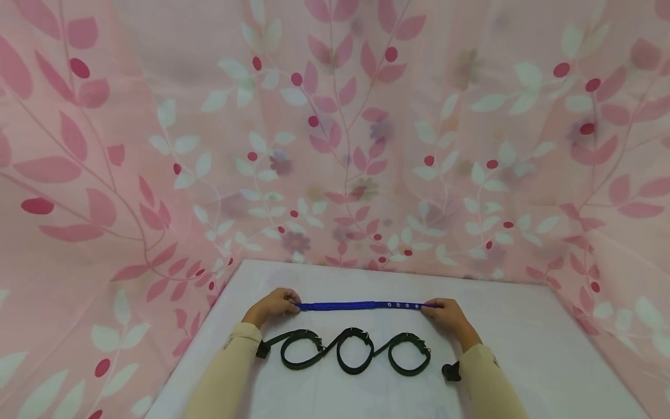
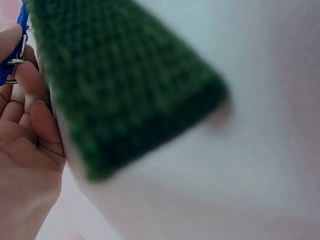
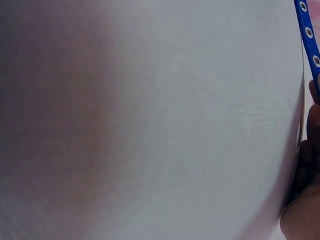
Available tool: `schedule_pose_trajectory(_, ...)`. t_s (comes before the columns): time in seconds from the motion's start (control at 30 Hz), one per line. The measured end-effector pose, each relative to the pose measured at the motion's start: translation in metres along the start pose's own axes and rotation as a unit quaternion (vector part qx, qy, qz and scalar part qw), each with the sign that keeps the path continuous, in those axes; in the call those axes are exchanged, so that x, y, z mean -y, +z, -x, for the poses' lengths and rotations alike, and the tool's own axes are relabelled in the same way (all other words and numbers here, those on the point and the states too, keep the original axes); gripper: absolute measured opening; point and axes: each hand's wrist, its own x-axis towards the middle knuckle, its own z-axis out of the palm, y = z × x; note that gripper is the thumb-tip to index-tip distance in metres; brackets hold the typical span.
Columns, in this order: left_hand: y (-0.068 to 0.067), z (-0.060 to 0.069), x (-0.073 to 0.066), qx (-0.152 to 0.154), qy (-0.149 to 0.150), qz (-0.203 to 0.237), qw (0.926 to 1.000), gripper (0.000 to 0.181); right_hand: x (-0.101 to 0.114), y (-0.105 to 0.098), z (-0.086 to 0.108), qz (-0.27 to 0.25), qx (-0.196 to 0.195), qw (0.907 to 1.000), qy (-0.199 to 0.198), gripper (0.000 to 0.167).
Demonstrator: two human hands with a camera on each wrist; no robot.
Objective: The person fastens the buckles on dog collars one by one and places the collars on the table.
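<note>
A blue collar (image 1: 342, 305) is stretched almost straight between my two hands above the white table. My left hand (image 1: 275, 302) pinches its buckle end; a metal buckle (image 2: 19, 61) shows by the fingers in the left wrist view. At the other end, with metal eyelets, my right hand (image 1: 447, 314) pinches the tip. In the right wrist view only part of the right hand (image 3: 311, 165) appears at the edge. Three dark green collars lie looped in a row nearer me: left (image 1: 300, 367), middle (image 1: 356, 371) and right (image 1: 409, 373).
The white table (image 1: 523, 349) meets a pink leaf-patterned curtain (image 1: 340, 145) at the back and sides. A blurred green strap end (image 2: 125, 95) fills much of the left wrist view. Small black devices sit at the left wrist (image 1: 263, 350) and right wrist (image 1: 451, 372).
</note>
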Motion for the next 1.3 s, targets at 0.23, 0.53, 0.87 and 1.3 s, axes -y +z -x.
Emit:
schedule_pose_trajectory(0.23, -0.006, -0.001, -0.013, -0.015, 0.014, -0.002, 0.9998, 0.016, 0.009, -0.013, -0.001, 0.014, -0.01, 0.9997, -0.017, 0.035)
schedule_pose_trajectory(0.53, -0.017, -0.015, -0.034, -0.022, 0.049, -0.055, 0.9971, 0.021, 0.032, -0.039, -0.018, 0.062, 0.001, 0.9972, -0.042, 0.038)
schedule_pose_trajectory(0.87, -0.017, -0.006, -0.046, -0.068, 0.083, -0.048, 0.9931, 0.02, 0.053, -0.03, 0.006, -0.008, -0.006, 0.9984, -0.055, 0.028)
schedule_pose_trajectory(1.3, 0.006, 0.044, -0.079, -0.058, 0.156, 0.191, 0.9674, 0.027, 0.095, -0.014, 0.072, -0.234, -0.042, 0.9608, -0.143, 0.029)
